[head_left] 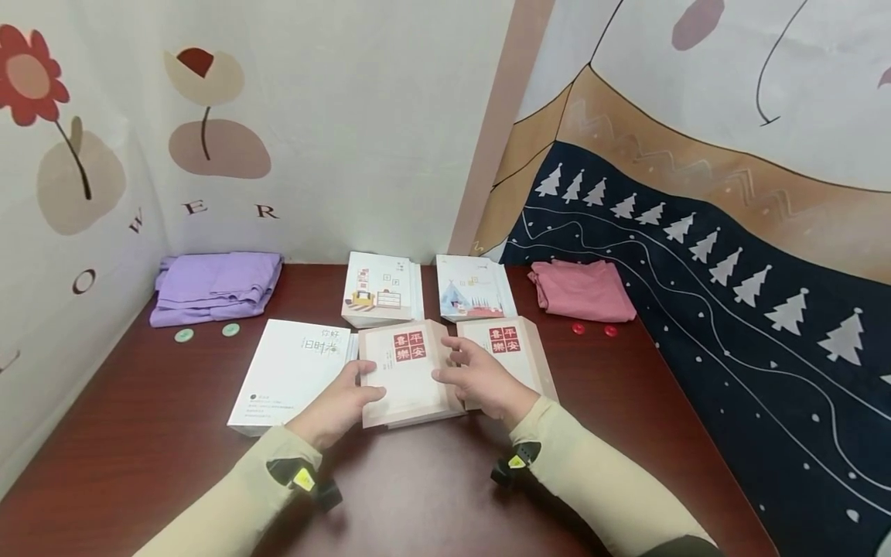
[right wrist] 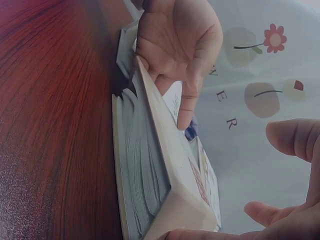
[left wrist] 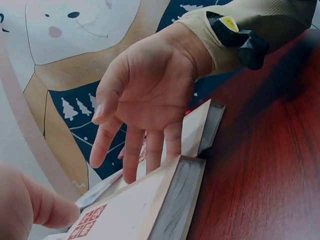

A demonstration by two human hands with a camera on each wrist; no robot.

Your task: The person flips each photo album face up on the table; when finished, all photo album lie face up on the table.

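Observation:
A thick beige book (head_left: pixel 407 387) with red square lettering lies on the table between both hands. My left hand (head_left: pixel 337 406) is at its left edge, with the thumb over the cover. In the right wrist view this left hand (right wrist: pixel 177 45) shows its palm, and its fingers meet the book's edge. My right hand (head_left: pixel 483 375) hovers at the book's right edge; in the left wrist view this right hand (left wrist: pixel 150 95) has its fingers extended. A matching beige book (head_left: pixel 539 371) lies to the right, partly behind the right hand. A white book (head_left: pixel 285 375) lies to the left.
Behind stand two white illustrated books, the left book (head_left: pixel 379 290) and the right book (head_left: pixel 473 286). A folded purple cloth (head_left: pixel 216 286) lies back left by two green discs (head_left: pixel 230 330). A folded pink cloth (head_left: pixel 583 290) lies back right by two red discs (head_left: pixel 610 330).

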